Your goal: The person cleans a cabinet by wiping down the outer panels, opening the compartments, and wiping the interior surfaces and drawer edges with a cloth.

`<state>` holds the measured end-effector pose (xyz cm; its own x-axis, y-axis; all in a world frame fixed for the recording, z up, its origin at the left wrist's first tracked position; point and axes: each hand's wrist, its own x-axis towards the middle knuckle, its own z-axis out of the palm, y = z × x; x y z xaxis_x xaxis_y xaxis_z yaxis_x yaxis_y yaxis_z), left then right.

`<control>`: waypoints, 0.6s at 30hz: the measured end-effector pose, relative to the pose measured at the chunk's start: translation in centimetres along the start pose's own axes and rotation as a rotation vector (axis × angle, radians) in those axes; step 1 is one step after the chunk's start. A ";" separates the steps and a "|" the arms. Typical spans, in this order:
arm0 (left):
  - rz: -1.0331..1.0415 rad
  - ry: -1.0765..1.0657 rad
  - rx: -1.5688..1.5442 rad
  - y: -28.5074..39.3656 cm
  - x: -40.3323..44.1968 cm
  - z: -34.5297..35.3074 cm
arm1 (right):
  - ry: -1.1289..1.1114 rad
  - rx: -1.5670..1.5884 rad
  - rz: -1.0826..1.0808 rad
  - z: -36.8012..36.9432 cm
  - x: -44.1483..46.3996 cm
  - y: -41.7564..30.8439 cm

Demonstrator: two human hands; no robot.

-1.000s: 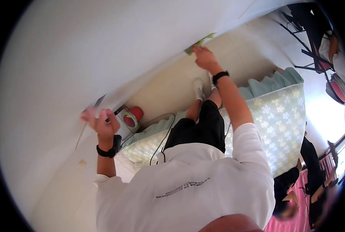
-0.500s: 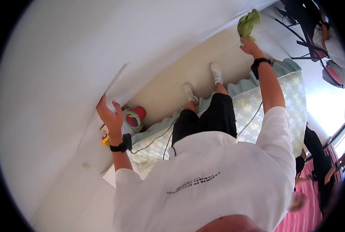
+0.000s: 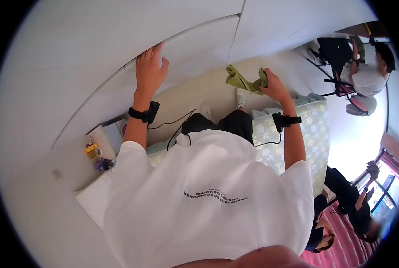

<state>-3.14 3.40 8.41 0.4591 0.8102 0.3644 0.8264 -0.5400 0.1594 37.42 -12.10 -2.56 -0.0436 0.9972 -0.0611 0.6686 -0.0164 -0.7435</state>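
Note:
My right hand (image 3: 276, 87) is closed around one end of a crumpled green cloth (image 3: 245, 81), whose other end sticks out to the left. The cloth is held in the air in front of a white panel (image 3: 199, 42). My left hand (image 3: 149, 73) reaches up to the lower curved edge of the white surface, its fingers stretched out and its thumb apart. Its fingertips are at the dark gap along that edge; I cannot tell whether they press on it. Nothing shows in this hand. Both wrists wear black straps with small devices.
Below me stands a bed or table with a flowered cover (image 3: 271, 147) and a green frill. Small yellow and purple items (image 3: 94, 154) lie at the left. A seated person (image 3: 364, 80) is at the upper right, and other people are near a pink striped cover (image 3: 342, 232). Cables hang by my legs.
My right hand has come down and left with the cloth, closer to my body. My left hand has moved up and right to the panel's edge, and the view has shifted.

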 end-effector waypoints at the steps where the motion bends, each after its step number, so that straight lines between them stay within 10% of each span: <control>1: 0.006 -0.031 0.016 -0.3 -0.3 -0.3 | 0.070 -0.054 -0.051 -0.2 0.1 -0.7; 9: -0.119 0.036 0.201 -4.9 -5.0 -2.3 | 0.621 0.000 -0.116 0.8 7.0 -10.9; 18: -0.133 0.023 0.202 -8.7 -8.9 -2.8 | 0.330 -0.196 -0.030 11.6 11.7 -16.9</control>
<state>-15.31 0.27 6.38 0.3359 0.8645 0.3740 0.9287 -0.3701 0.0213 17.02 -1.02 1.59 0.1544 0.9675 0.2000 0.8015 -0.0044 -0.5979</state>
